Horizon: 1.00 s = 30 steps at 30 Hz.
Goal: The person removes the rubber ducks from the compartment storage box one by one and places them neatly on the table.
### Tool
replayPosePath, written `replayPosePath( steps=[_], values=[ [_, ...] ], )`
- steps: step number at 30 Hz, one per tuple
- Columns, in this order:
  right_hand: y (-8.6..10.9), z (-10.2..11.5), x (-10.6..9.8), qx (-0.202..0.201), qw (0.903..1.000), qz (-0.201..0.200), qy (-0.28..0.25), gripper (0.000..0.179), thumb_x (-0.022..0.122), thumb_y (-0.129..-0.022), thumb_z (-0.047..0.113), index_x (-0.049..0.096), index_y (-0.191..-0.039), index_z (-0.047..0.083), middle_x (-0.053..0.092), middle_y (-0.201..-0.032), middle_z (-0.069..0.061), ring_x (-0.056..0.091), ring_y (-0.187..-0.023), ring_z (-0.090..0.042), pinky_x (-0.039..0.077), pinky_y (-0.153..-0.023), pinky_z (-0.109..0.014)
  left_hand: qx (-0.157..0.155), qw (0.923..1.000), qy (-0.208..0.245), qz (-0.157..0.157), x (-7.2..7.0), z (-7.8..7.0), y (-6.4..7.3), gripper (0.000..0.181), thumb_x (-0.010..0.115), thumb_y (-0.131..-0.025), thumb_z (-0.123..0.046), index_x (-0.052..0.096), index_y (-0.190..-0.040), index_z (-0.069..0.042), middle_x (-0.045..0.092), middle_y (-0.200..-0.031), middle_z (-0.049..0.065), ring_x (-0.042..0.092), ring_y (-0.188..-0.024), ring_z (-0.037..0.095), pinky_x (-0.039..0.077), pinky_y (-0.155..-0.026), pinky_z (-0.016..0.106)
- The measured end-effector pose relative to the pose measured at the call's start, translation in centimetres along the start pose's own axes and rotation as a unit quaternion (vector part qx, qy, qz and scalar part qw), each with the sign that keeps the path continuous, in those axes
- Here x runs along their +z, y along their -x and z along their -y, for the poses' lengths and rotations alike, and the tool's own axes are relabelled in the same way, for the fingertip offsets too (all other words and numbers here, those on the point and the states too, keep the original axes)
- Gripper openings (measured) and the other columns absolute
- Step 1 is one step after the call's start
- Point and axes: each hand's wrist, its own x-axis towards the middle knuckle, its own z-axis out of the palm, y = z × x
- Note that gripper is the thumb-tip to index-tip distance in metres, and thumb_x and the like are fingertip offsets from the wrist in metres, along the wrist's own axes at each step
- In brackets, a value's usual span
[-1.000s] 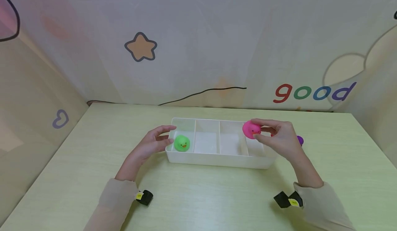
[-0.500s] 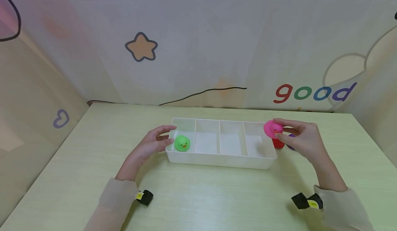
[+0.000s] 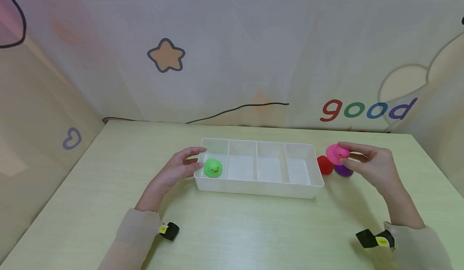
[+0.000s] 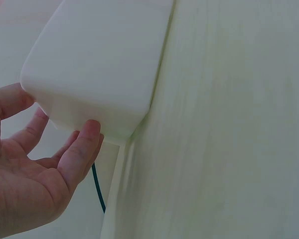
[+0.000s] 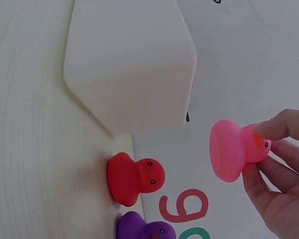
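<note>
My right hand (image 3: 373, 165) pinches a pink rubber duck (image 3: 338, 154) by its head, between thumb and fingers. In the right wrist view the pink duck (image 5: 231, 149) is held above the table, to the right of the white divided box (image 3: 253, 188). Below it sit a red rubber duck (image 5: 127, 179) and a purple rubber duck (image 5: 139, 229), the purple one partly covered in the head view. At the box's left end, my left hand (image 3: 181, 165) rests spread fingertips against the end wall (image 4: 79, 107). A green rubber duck (image 3: 212, 168) sits in the leftmost compartment.
The pale wooden table (image 3: 253, 233) reaches back to a printed cloth backdrop (image 3: 235, 52). Cloth also hangs along the left and right sides. Black wrist cameras (image 3: 169, 231) are strapped near both sleeves.
My right hand has carried the pink duck rightward, from over the box's right compartments to above the purple duck. The red duck has come into full view. My left hand stays put.
</note>
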Motion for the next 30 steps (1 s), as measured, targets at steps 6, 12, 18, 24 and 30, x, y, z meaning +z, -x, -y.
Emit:
replayPosePath(
  steps=[6, 12, 18, 24, 30],
  values=[
    [2.1, 3.4, -1.0, 0.011, 0.9998, -0.006, 0.015, 0.049, 0.067, -0.083, 0.026, 0.054, -0.125, 0.005, 0.049, -0.093, 0.034, 0.049, -0.083, 0.017, 0.045, -0.066, -0.008, 0.0, 1.0, 0.001, 0.001, 0.0, 0.0, 0.0, 0.047, 0.058, -0.088, -0.012, 0.044, -0.133, -0.011, 0.034, -0.139, 0.011, 0.034, -0.126, 0.033, 0.041, -0.092, 0.045],
    [1.9, 1.8, -2.0, 0.029, 0.9994, -0.014, 0.013, 0.047, 0.066, -0.083, 0.027, 0.056, -0.125, 0.01, 0.051, -0.095, 0.031, 0.051, -0.081, 0.014, 0.046, -0.065, -0.008, 0.0, 1.0, 0.002, -0.001, 0.1, -0.1, 0.1, 0.046, 0.057, -0.088, -0.012, 0.045, -0.133, -0.011, 0.034, -0.139, 0.01, 0.034, -0.126, 0.034, 0.041, -0.092, 0.046],
    [1.4, 0.1, -3.1, 0.043, 0.9989, -0.013, -0.015, 0.045, 0.067, -0.083, 0.024, 0.057, -0.125, 0.013, 0.054, -0.094, 0.03, 0.054, -0.079, 0.014, 0.046, -0.064, -0.008, 0.001, 1.0, 0.003, -0.001, 0.0, -0.1, 0.1, 0.046, 0.057, -0.088, -0.012, 0.045, -0.133, -0.011, 0.033, -0.14, 0.01, 0.033, -0.127, 0.034, 0.04, -0.094, 0.047],
    [0.8, -2.1, -3.8, 0.051, 0.9983, -0.015, -0.025, 0.046, 0.069, -0.081, 0.024, 0.057, -0.125, 0.016, 0.055, -0.093, 0.032, 0.054, -0.081, 0.014, 0.046, -0.065, -0.008, -0.001, 1.0, 0.003, -0.002, 0.0, 0.0, 0.0, 0.047, 0.058, -0.088, -0.013, 0.044, -0.133, -0.011, 0.034, -0.139, 0.01, 0.034, -0.126, 0.034, 0.041, -0.093, 0.047],
    [0.4, -3.4, -4.4, 0.057, 0.9983, -0.012, -0.004, 0.045, 0.07, -0.08, 0.025, 0.059, -0.123, 0.016, 0.054, -0.092, 0.033, 0.053, -0.082, 0.012, 0.046, -0.065, -0.009, 0.001, 1.0, 0.0, -0.002, -0.1, 0.1, 0.0, 0.047, 0.058, -0.088, -0.014, 0.045, -0.132, -0.012, 0.034, -0.139, 0.009, 0.033, -0.127, 0.033, 0.041, -0.093, 0.046]
  ],
)
